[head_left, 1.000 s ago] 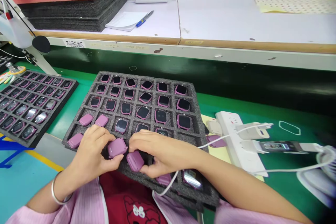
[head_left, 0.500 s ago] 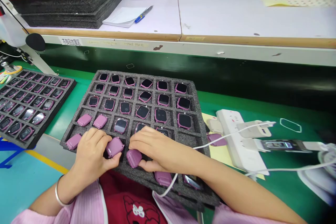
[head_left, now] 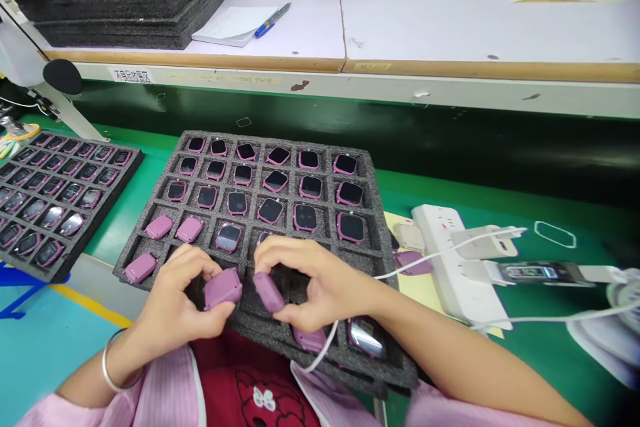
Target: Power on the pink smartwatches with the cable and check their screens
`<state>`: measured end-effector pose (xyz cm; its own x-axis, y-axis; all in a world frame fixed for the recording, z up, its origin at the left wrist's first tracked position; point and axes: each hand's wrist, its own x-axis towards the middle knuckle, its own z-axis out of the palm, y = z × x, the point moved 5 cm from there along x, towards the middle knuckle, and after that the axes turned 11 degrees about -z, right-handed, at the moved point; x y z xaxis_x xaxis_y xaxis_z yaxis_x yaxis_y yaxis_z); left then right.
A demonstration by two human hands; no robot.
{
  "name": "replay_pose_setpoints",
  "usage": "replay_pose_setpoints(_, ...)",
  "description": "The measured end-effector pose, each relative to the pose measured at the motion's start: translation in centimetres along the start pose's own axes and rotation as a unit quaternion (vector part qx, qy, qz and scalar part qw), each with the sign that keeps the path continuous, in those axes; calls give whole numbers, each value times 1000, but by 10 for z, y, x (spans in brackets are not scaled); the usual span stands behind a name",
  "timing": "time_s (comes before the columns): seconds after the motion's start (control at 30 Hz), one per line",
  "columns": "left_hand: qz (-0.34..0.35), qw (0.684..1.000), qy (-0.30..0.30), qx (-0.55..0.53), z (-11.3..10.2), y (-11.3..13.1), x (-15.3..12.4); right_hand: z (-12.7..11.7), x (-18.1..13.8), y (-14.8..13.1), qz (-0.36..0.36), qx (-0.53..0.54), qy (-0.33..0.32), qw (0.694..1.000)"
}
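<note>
Your left hand (head_left: 173,297) fingers pinch one pink watch body (head_left: 223,287); your right hand (head_left: 310,283) fingers grip a second (head_left: 269,291), both lifted just over the foam tray's (head_left: 373,213) near edge. Judged step: turning units over. Next calls for seating each in a vacant near-row cell. Open room: desk (head_left: 45,347) off the tray's near-left corner; charger cable (head_left: 440,253) crowds the right edge.

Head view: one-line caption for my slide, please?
Left hand and right hand each hold a pink smartwatch body back-up over a grey foam tray of watch bodies.
</note>
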<state>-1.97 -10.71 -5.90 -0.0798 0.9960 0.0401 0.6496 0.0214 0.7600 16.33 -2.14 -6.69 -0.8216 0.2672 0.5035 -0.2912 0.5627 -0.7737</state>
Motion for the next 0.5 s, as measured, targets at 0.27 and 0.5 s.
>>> replay_pose_setpoints(0.27,-261,850,-69,-453,11,-14,11,-17,-3,23,79,224,91,967)
replay_pose_setpoints(0.5,-292,832,-57,-469,18,-17,12,-17,-3,32,118,270,122,948)
